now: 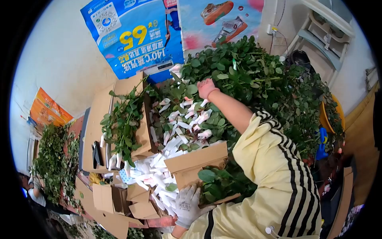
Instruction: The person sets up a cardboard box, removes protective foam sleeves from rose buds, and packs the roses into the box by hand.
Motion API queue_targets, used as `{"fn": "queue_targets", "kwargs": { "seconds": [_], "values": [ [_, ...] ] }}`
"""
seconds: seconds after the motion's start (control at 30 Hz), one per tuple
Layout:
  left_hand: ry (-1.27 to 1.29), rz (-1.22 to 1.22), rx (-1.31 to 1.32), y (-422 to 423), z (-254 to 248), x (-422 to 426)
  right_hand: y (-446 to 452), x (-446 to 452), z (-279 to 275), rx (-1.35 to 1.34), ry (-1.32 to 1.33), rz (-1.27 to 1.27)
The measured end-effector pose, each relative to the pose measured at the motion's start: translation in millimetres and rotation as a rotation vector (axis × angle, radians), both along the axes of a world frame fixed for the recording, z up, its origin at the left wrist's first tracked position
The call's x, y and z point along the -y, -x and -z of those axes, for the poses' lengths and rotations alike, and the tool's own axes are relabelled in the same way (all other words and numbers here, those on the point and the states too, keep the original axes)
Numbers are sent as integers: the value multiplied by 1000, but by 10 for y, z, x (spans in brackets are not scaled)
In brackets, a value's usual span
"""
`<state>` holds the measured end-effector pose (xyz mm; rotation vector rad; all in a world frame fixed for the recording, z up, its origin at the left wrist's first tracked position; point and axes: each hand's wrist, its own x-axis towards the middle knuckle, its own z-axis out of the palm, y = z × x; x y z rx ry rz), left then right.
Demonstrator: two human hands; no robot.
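My right hand [207, 88], in a pink glove, reaches to the edge of a large heap of leafy rose stems [246, 67]. Its fingers look curled closed; whatever they hold is hidden. Below it lie pinkish-white rosebuds [205, 115] in white sleeves, mixed with leaves. My left hand [187, 203], in a whitish-grey glove, rests with fingers extended at the near edge of a small cardboard box [199, 159]. Green leaves [225, 185] fill part of that box. Loose white sleeves [161, 175] are piled just left of it.
Another leafy bundle [127, 119] lies over a cardboard box on the left, with a black stapler-like tool [96, 154] nearby. Folded cardboard pieces [107, 197] sit lower left. A yellow tub [334, 111] stands at right. Another person's gloved hand [35, 181] is at far left.
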<state>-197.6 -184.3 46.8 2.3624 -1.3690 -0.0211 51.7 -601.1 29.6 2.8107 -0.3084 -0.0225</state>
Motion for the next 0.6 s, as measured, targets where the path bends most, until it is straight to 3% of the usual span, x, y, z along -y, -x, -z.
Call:
{"fn": "queue_targets", "kwargs": {
  "seconds": [0.17, 0.23, 0.3, 0.37, 0.43, 0.53, 0.57, 0.6],
  "values": [
    [68, 8, -10, -5, 2, 3, 273, 89, -264, -99, 261, -131],
    [68, 14, -41, -3, -16, 2, 513, 200, -566, 93, 271, -104],
    [55, 5, -31, 11, 6, -4, 735, 508, -782, 486, 508, -198],
    [22, -10, -71, 36, 69, -30, 995, 717, -1308, 715, 552, -263],
    [-35, -24, -81, 70, 14, -22, 1322, 978, -1720, 523, 673, -41],
    [-10, -29, -100, 70, -23, 27, 1844, 781, -2525, 912, 597, -398],
    [-1, -20, -102, 65, -11, 25, 2030, 720, -2657, 873, 497, -282],
    [9, -9, -94, 52, 1, 20, 2167, 604, -2736, 907, 570, -266]
  ]
}}
